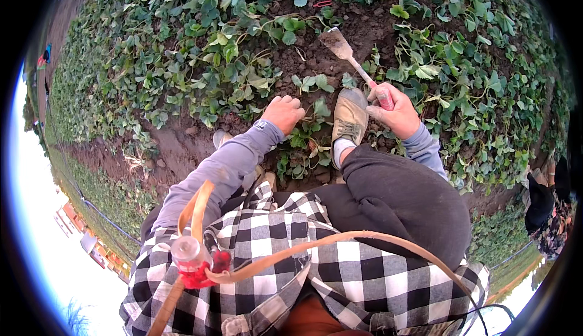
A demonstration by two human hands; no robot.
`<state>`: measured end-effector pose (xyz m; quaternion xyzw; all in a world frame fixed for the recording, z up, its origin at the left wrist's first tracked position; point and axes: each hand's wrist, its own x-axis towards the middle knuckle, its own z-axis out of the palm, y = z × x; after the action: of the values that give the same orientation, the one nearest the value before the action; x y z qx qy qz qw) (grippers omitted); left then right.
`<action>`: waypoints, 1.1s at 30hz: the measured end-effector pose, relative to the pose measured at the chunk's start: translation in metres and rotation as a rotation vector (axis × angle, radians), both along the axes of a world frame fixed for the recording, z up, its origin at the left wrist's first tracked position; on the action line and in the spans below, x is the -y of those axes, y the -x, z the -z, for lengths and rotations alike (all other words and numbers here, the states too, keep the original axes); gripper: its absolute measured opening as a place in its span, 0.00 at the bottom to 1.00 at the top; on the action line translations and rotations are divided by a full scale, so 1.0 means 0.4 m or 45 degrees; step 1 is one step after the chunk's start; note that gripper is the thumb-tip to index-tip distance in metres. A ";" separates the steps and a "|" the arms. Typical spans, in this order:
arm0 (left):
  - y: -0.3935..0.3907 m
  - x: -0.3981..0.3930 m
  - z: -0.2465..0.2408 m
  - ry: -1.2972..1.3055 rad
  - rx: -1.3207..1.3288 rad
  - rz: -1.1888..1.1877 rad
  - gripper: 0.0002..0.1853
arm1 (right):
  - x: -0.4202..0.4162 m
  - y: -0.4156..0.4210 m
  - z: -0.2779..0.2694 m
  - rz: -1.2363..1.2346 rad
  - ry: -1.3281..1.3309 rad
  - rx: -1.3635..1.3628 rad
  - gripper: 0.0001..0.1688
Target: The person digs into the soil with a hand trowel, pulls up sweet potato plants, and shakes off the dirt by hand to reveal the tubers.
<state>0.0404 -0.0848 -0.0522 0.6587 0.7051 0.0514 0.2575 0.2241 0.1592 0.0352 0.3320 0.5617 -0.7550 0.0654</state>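
My right hand [395,110] is closed around the red handle of a narrow weeding trowel [360,69]. Its soil-smeared metal blade points forward and left above bare soil [364,26]. To the left, my left hand [284,113] hangs with its fingers curled down beside a low strawberry plant [307,138]. The palm and fingertips are hidden, so anything inside them cannot be seen. Between the hands, a small leafy sprig [314,82] lies on the soil. My tan lace-up shoe [350,117] stands right beside my right hand.
Dense strawberry foliage [150,49] spreads to the left, with more leaves [464,72] on the right. A small red forked object [322,3] lies on the soil ahead. Another person [549,217] is at the right rim. A tan strap [355,235] loops across my checked shirt.
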 end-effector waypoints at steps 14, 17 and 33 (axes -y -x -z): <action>-0.004 -0.175 -0.123 0.110 2.400 -1.597 0.04 | 0.017 0.025 0.018 0.282 -0.058 -0.157 0.15; -0.060 -0.217 -0.108 0.111 2.557 -1.566 0.06 | 0.031 0.024 0.072 0.211 -0.127 -0.213 0.18; -0.088 -0.275 -0.185 -0.639 0.370 -0.272 0.17 | 0.018 -0.013 0.076 0.257 0.053 -0.061 0.21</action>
<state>0.0755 0.0252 0.0217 0.6096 0.6914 0.3444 0.1779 0.2294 0.1521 0.0050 0.3673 0.5109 -0.7770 -0.0174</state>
